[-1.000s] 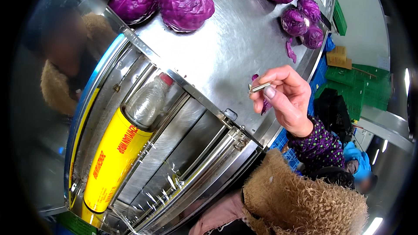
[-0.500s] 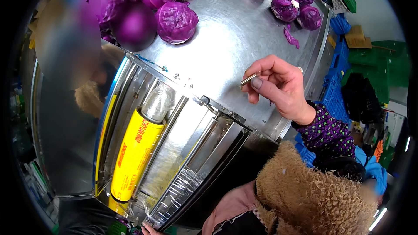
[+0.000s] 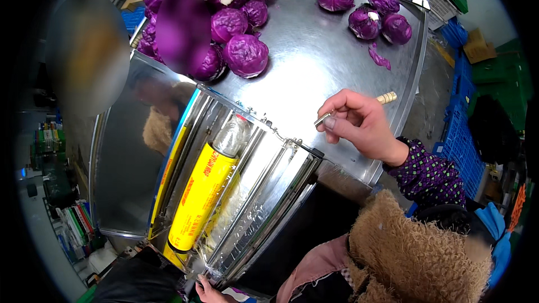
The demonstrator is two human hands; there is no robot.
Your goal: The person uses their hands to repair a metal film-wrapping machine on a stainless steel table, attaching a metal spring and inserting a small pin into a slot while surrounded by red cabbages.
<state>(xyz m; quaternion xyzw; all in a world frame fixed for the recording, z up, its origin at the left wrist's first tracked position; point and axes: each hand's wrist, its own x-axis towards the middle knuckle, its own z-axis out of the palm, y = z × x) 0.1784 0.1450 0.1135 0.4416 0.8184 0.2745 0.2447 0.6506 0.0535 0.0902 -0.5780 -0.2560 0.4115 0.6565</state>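
Note:
My right hand (image 3: 362,120), above the steel table (image 3: 292,39), pinches a short, thin metal pin (image 3: 321,119) between thumb and fingers. My left hand (image 3: 208,290) is low in the view, its fingers closed at the near end of the metal roller frame (image 3: 255,207); part of that hand is cut off. This frame belongs to a film wrapping machine. A yellow printed film roll (image 3: 202,191) lies in it, clear plastic film (image 3: 231,137) showing at its far end. Loose film stretches beside the roll. Behind my right hand a ribbed wooden handle (image 3: 387,97) shows on the table.
Several purple cabbages (image 3: 246,56) are heaped at the far left of the table. More cabbages (image 3: 364,22) sit at the far right, near a torn purple leaf (image 3: 379,57). Blue crates (image 3: 463,134) stand beyond the right edge. A shiny panel (image 3: 135,163) is left of the roll.
The view has shifted, so the machine appears farther right and more cabbages show. More of the wooden handle shows behind my right hand. Both hands keep their grips.

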